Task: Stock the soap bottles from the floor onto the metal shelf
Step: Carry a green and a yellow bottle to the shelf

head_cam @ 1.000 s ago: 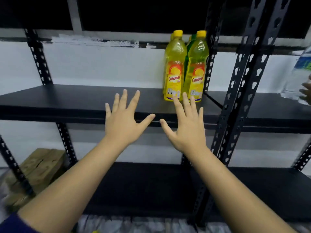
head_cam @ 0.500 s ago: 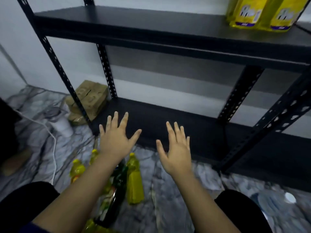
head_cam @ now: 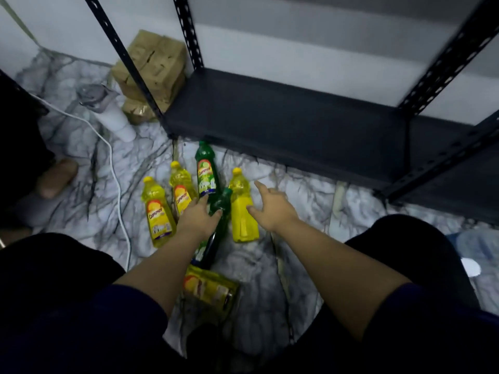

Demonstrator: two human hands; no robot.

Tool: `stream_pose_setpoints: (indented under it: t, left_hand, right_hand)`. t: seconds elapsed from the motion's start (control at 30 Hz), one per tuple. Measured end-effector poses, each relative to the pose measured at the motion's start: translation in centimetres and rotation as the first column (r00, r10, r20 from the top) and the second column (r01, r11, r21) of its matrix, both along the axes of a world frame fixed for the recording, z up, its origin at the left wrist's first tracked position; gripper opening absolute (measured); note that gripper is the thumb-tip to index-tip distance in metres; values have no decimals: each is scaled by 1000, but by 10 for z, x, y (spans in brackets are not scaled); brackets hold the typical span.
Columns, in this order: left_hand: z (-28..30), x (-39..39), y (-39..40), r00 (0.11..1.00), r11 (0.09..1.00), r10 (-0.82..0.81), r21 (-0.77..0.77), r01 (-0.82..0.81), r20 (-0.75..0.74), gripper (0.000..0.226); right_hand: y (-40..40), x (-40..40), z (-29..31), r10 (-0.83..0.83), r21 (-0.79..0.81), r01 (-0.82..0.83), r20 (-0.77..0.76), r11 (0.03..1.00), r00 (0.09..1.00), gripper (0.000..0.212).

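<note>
Your left hand (head_cam: 198, 215): released, fingers loosely spread, lying over the neck of the near green bottle (head_cam: 214, 230), which lies on the marble floor (head_cam: 297, 201); whether it touches cannot be told.
Your right hand (head_cam: 272, 207): released, fingers spread, holding nothing, just right of the right yellow bottle (head_cam: 243, 211).
Soap bottles, all on the floor in front of the metal shelf (head_cam: 297, 122):
- far green bottle (head_cam: 206, 172), nearest the shelf's bottom board.
- two yellow bottles at left (head_cam: 156, 214) and (head_cam: 181, 190), side by side.
- right yellow bottle, beside the near green one.
- nearest yellow bottle (head_cam: 210, 288), between your knees.
Other items, far left: brown boxes (head_cam: 154, 66), white cable (head_cam: 113, 168), white tumbler (head_cam: 108, 112).
</note>
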State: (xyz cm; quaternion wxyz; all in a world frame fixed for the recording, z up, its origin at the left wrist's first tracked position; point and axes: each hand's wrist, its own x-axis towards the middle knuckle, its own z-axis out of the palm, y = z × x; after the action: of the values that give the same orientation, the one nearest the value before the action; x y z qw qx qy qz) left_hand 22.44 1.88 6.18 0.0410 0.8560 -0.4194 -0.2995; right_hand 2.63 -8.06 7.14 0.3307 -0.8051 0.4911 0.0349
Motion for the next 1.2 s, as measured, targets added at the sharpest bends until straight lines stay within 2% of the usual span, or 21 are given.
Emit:
stream_pose_setpoints:
  t: [0.1,0.2,0.33,0.43,0.6,0.73,0.8,0.9,1.03,1.1,1.2]
  left_hand:
    - [-19,-2,6,999,1000,16,27,-15,-49,79]
    - [-39,-8,9,998,997,28,67,-24,-48,74]
    - [-65,-18,16,994,998,59,34,-56,-88,65]
    - [-78,-21,31,997,1000,-13,-3,13,-77,66]
    - [-93,-9,31,998,984,-5,-180,-6,-57,60]
    - [-110,-11,24,999,969,-20,-246,30,42,54]
    - [-116,-11,25,995,963,-36,-262,60,97,51]
    - [-122,-13,23,990,954,-98,-275,123,104,50]
    - [-124,-18,7,990,951,-108,-281,128,88,54]
    - [-125,-21,3,989,955,-107,-266,130,99,56]
    - [-127,-22,-3,994,955,-93,-276,105,58,70]
  right_hand:
    - [-1,12,-6,50,-9,-50,-60,999,997,86]
    - [1,24,-22,22,6,-22,-70,1000,997,90]
    - [17,41,-65,73,58,-69,-68,996,995,84]
    - [30,49,-94,150,105,-139,-115,985,982,80]
    - [37,57,-118,104,-42,-114,-185,993,977,71]
    - [37,57,-125,82,-151,-115,-208,982,975,81]
    - [35,50,-124,11,-151,-41,-194,988,981,83]
    - [27,24,-125,-167,-103,154,-128,983,978,84]
    - [1,-3,-131,-306,-153,288,-112,945,946,57]
    - [-14,-6,-134,-340,-197,309,-152,930,928,51]
    - [-29,-4,-134,-298,-245,259,-135,934,945,55]
